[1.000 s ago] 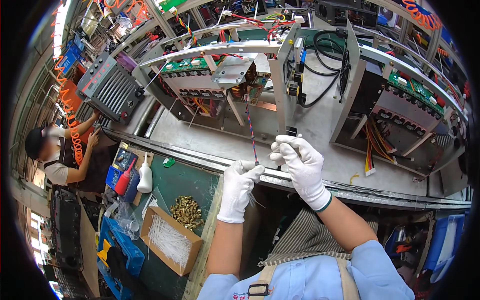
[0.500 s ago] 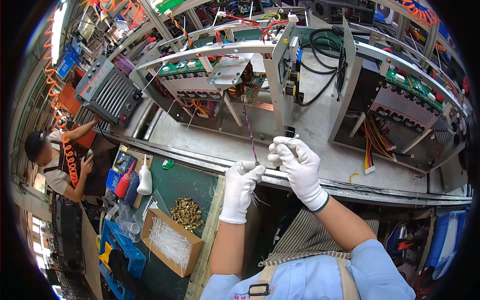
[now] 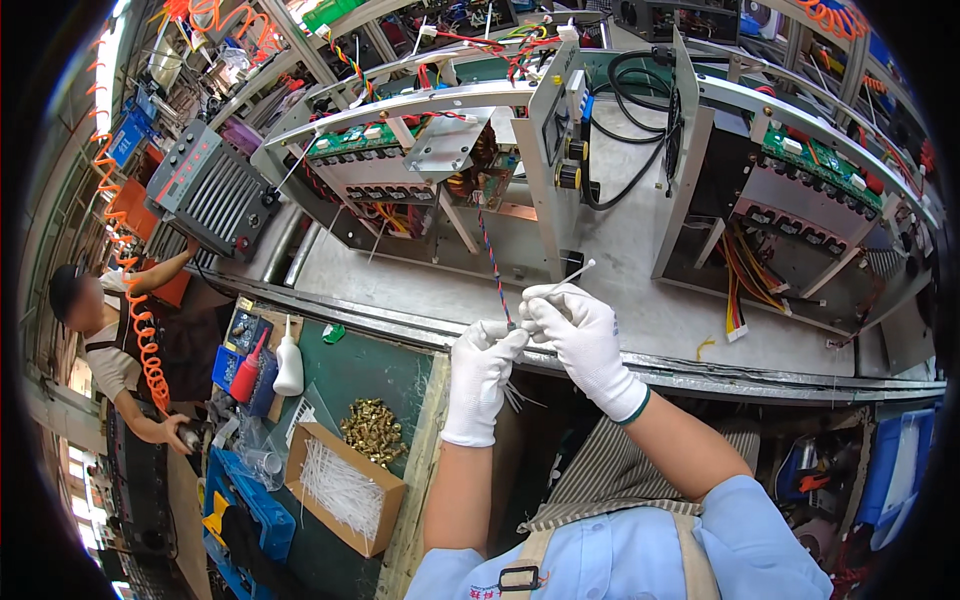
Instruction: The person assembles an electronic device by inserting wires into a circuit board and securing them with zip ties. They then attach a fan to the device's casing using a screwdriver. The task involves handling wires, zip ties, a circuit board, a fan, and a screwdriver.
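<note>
Cable (image 3: pixel 492 260), slender, twisted red and blue, in left hand (image 3: pixel 480 372)

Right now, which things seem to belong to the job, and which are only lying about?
Likely in the job:
red-blue cable (left hand)
white tie (right hand)
left chassis
box of ties

Apparently lying about:
brass fittings
red bottle
white bottle

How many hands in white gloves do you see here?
2: the left hand, pinching a twisted red-and-blue cable, and the right hand close by, holding a thin white tie. No others show.
</note>
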Demonstrator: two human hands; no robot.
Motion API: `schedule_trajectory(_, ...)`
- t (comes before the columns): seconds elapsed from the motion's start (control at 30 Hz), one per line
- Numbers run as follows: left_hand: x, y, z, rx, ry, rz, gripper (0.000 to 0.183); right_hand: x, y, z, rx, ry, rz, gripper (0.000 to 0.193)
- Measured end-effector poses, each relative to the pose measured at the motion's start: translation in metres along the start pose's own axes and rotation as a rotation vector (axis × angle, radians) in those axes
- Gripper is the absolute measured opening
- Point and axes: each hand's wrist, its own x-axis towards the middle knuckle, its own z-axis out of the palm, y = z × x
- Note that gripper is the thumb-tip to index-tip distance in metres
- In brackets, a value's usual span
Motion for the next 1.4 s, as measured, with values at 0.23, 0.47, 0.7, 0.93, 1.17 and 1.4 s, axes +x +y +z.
schedule_trajectory(0.23, -0.002, 0.002, 0.002, 0.007, 0.014, 0.012, 0.014, 0.000, 0.007, 0.001, -0.038, -0.004, -0.008, 0.016)
schedule_trajectory(0.47, 0.000, 0.002, 0.003, 0.020, 0.035, 0.027, 0.016, -0.004, 0.007, 0.006, 0.009, 0.042, -0.048, 0.015)
schedule_trajectory(0.7, 0.001, 0.004, 0.004, 0.093, 0.055, 0.032, 0.020, -0.001, 0.011, 0.004, 0.002, 0.007, -0.035, 0.015)
schedule_trajectory(0.93, -0.001, 0.008, 0.007, 0.144, 0.054, 0.019, 0.020, 0.009, 0.007, 0.000, -0.043, -0.077, 0.046, 0.013)
schedule_trajectory(1.17, -0.003, 0.015, 0.012, 0.206, 0.079, 0.070, 0.019, 0.011, 0.003, 0.003, 0.006, -0.037, 0.047, 0.013)
schedule_trajectory(1.4, -0.002, 0.015, 0.011, 0.215, 0.004, 0.116, 0.023, 0.014, 0.009, 0.001, -0.311, -0.115, 0.014, 0.012)
